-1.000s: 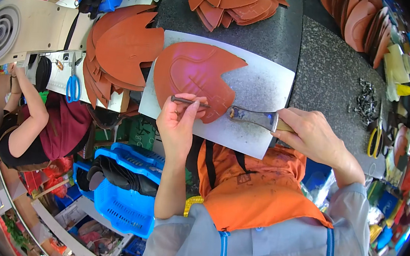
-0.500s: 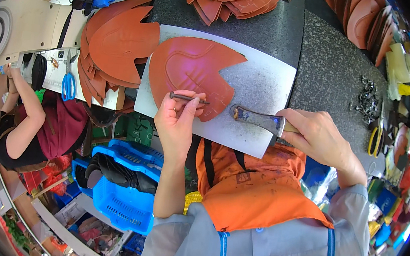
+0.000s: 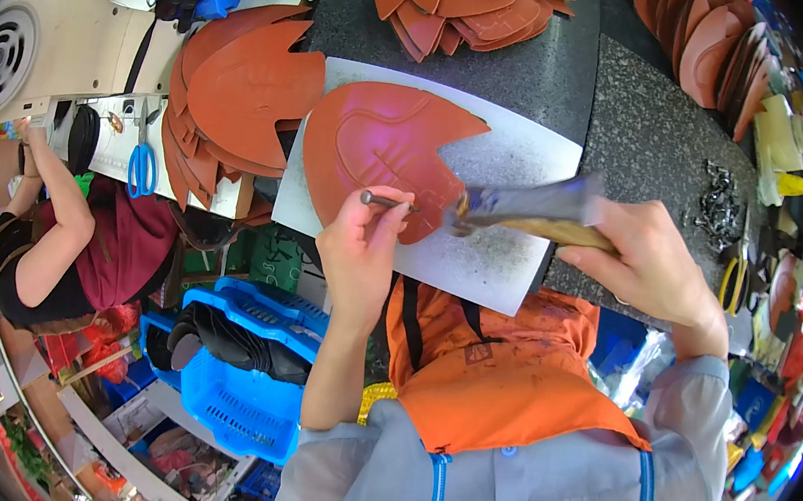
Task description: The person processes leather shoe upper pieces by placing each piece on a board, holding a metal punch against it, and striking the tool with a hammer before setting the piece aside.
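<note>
Between the fingertips of my left hand (image 3: 361, 246) is a thin dark metal punch (image 3: 379, 199), its tip pointing right, over the lower right part of a reddish-brown leather piece (image 3: 359, 139). That piece has a notched right edge and lies on a white board (image 3: 525, 146). My right hand (image 3: 662, 266) grips a hammer (image 3: 533, 206) by its wooden handle. The hammer, smeared by motion, is tilted over the board, its head near the punch tip. Whether the punch tip touches the leather, I cannot tell.
Stacks of similar leather pieces (image 3: 252, 88) stand left of the board, with more (image 3: 471, 8) at the back and far right. Small dark metal bits (image 3: 719, 206) and yellow-handled scissors (image 3: 734, 281) lie at right. A blue basket (image 3: 239, 400) stands below left. Another person (image 3: 62, 225) sits at left.
My right hand has lifted and turned the hammer, which lay lower and sharper in view before. The punch in my left hand has shifted slightly right, and its angle has changed.
</note>
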Demonstrator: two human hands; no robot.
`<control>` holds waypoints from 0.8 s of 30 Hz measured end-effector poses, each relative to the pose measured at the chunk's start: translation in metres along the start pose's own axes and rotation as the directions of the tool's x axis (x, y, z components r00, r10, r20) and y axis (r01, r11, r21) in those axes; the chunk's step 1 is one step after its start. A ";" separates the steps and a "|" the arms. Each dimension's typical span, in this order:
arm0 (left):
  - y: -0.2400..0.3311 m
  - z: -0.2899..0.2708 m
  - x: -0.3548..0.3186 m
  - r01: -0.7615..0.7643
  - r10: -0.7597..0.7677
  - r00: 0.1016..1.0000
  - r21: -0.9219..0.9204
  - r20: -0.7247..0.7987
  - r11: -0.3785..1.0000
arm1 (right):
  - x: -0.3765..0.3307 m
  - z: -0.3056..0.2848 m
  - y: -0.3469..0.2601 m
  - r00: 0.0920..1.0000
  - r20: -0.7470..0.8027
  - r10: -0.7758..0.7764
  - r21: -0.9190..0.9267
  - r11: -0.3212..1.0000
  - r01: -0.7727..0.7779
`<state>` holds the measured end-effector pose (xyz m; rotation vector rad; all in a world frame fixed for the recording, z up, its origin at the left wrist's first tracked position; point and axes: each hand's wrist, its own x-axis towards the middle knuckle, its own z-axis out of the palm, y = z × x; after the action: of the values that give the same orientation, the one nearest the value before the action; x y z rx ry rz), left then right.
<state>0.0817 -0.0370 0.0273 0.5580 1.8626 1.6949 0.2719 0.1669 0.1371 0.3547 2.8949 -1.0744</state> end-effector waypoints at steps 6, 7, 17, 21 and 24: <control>-0.015 0.004 -0.011 -0.515 0.526 0.818 0.703 0.233 0.490 | 0.020 0.002 -0.014 0.964 -0.083 -0.251 -0.149 0.960 0.237; -0.015 0.006 -0.008 -0.515 0.528 0.817 0.706 0.233 0.486 | 0.023 -0.005 -0.022 0.988 0.015 -0.153 -0.208 0.966 0.153; -0.002 0.014 0.007 0.056 -0.062 0.998 -0.203 -0.020 0.978 | 0.016 -0.018 -0.015 0.952 -0.283 -0.119 -0.014 0.993 0.120; -0.003 0.009 0.005 0.050 -0.058 0.997 -0.154 -0.048 0.987 | 0.019 -0.025 -0.019 0.923 -0.364 -0.124 0.031 0.989 0.146; -0.003 0.015 0.008 0.025 -0.027 1.000 -0.067 -0.015 0.997 | 0.015 -0.035 -0.026 0.902 -0.394 -0.176 0.003 0.981 0.193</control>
<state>0.0854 -0.0214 0.0232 0.4928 1.8095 1.7422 0.2532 0.1734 0.1793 0.3366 3.3226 -1.2181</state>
